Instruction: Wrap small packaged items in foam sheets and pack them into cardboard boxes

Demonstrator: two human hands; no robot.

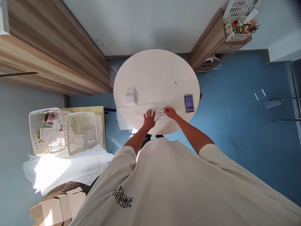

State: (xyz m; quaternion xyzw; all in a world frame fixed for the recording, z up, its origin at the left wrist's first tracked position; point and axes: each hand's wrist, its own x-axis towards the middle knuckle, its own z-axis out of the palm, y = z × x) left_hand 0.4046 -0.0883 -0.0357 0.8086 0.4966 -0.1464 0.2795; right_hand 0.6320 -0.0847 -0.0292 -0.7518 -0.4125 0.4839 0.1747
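Clear tray (161, 114) on the near side of the desk (155, 72) — by the right end of a thin white sheet (131, 114). Right hand (170, 112): fingers together, seemingly clamped on the tray's far right corner. Left hand (149, 120): fingers apart, laid down just left of the tray. Apparently at the positioning step, lining up tray and sheet — calls next for a steady pinch and a smooth, flat sheet.

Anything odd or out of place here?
Two things: a pale-edged rectangle lies on the blue floor at right, possibly dropped; and the thin white sheet overhangs the round table's near-left edge, so it could slip.
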